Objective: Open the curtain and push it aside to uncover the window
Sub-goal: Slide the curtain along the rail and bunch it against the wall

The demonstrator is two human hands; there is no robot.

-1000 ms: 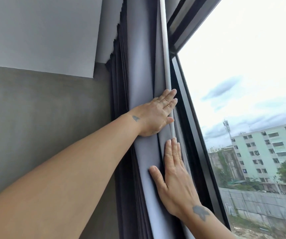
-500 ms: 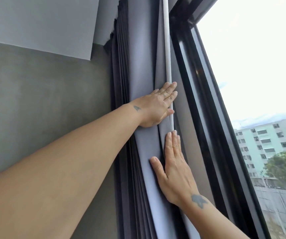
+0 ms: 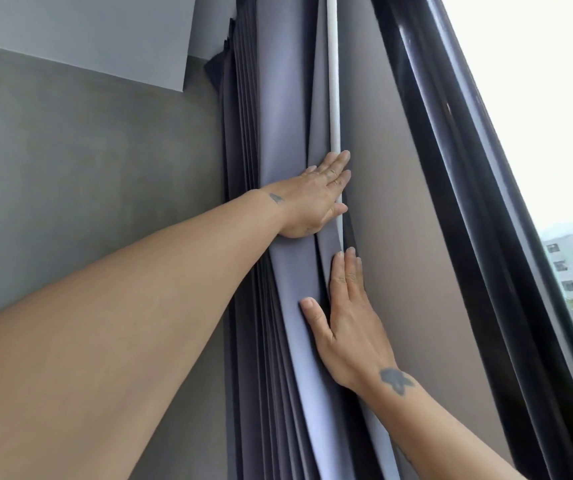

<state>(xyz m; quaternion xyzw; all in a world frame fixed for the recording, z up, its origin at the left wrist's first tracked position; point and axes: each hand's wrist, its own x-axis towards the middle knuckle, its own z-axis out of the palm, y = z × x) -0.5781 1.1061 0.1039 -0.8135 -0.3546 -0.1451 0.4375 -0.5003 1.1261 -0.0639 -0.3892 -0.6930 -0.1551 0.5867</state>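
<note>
Over the last second my view has swung left: a strip of plain wall now shows between the curtain's edge and the black window frame (image 3: 451,174), and the bright window (image 3: 537,98) has slid off toward the right edge, with less of the building outside in sight. The hands themselves have hardly shifted on the fabric. The curtain (image 3: 278,116) stands bunched in tight grey folds against the left wall (image 3: 88,168), its white leading edge running down just right of the folds. My left hand (image 3: 316,199) lies flat and open on the stack, palm pressing, fingers reaching across the white edge; it is gripping nothing. My right hand (image 3: 347,323) sits just below it, also flat and open, thumb spread onto a fold and fingertips pointing up along the edge. I judge the glass is already uncovered and what remains is packing the folds snug, then letting go without them springing back.
</note>
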